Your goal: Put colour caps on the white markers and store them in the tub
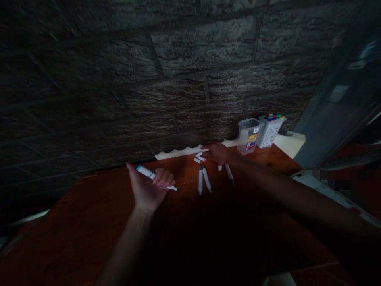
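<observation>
In my left hand [151,182], the fingers are wrapped round a white marker [145,172] with a teal end; its dark, uncapped tip points to the lower right. My thumb is stretched out away from it. Farther right, my right hand [218,152] reaches to the back of the table, its fingers closed at a small white marker cap [205,150]. More loose caps [197,160] lie just below those fingertips. Two uncapped markers [200,182] lie side by side in front of them. Another marker [229,174] and a cap with a red end [219,167] lie under my right wrist.
A see-through plastic container [247,143] stands at the back right, beside a second container [269,135] full of markers with coloured ends. A wavy cream strip [178,152] runs along the back of the brown wooden table [89,206], against a stone-block wall [190,91]. Light is dim.
</observation>
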Motion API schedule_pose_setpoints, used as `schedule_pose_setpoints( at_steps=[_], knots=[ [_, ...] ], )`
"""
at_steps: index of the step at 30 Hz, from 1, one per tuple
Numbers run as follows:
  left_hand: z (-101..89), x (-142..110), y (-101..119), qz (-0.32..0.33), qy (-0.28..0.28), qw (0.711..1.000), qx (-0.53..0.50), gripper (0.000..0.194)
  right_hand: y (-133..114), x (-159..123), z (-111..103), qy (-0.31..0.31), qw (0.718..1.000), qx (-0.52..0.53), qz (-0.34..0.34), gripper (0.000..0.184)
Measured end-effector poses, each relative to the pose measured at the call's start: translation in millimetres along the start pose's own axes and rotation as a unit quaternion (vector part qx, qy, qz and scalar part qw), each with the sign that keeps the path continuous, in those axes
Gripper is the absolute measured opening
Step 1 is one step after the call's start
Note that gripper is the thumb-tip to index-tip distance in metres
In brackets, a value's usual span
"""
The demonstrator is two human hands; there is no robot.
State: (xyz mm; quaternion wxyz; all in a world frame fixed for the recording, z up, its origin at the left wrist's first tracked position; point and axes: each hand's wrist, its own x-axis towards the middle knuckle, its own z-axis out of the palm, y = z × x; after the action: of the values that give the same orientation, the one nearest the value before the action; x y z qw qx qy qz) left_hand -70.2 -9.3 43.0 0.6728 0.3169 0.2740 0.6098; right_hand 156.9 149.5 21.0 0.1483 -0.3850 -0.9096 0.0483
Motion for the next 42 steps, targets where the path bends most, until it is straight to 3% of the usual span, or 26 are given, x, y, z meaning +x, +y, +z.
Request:
schedule_pose_setpoints(
  at_steps=[5, 12, 16, 21, 24, 27, 30, 34, 38, 42],
  knots=[
    [-6.2, -1.1, 4.2, 0.026, 0.067, 0.997, -0.035, 0.065, -6.8, 35.3, 10.2, -0.071, 0.997, -0.042, -0.006, 0.026],
    [-7.5, 5.4, -1.3, 0.054, 0.091, 0.990, -0.090, 0.064, -12.5, 31.5, 8.3, -0.101, 0.993, -0.058, 0.033, 0.023],
    [-6.0, 15.8, -10.7, 0.052, 0.134, 0.986, -0.085, 0.035, -13.2, 25.9, 6.3, -0.104, 0.992, -0.047, 0.045, 0.021],
    [-9.7, 22.3, -23.2, 0.056, 0.185, 0.981, -0.021, 0.034, -23.3, -9.6, -12.7, -0.067, 0.997, 0.031, 0.011, 0.024],
    [-10.7, 21.7, -26.3, 0.026, 0.203, 0.979, 0.024, 0.028, -27.6, -44.1, -17.5, 0.004, 0.970, 0.241, -0.029, 0.028],
    [-8.7, 20.5, -27.0, 0.038, 0.191, 0.981, 0.012, 0.022, -22.0, -59.1, -13.3, 0.018, 0.982, 0.188, -0.013, 0.026],
    [-7.5, 21.0, -27.4, 0.069, 0.173, 0.982, -0.010, 0.017, -11.3, -49.8, -8.1, -0.050, 0.997, 0.061, 0.013, 0.025],
    [-9.8, 22.3, -28.0, 0.091, 0.178, 0.979, -0.026, 0.014, -4.2, -25.3, -9.7, -0.119, 0.992, 0.023, -0.013, 0.017],
    [-11.0, 21.9, -26.6, 0.108, 0.182, 0.977, -0.037, 0.009, -6.5, 3.8, -10.6, -0.123, 0.992, -0.023, -0.022, 0.021],
    [-10.6, 20.4, -24.5, 0.112, 0.179, 0.977, -0.037, 0.009, -13.6, 32.4, 1.9, -0.117, 0.991, -0.061, -0.013, 0.023]
  ],
)
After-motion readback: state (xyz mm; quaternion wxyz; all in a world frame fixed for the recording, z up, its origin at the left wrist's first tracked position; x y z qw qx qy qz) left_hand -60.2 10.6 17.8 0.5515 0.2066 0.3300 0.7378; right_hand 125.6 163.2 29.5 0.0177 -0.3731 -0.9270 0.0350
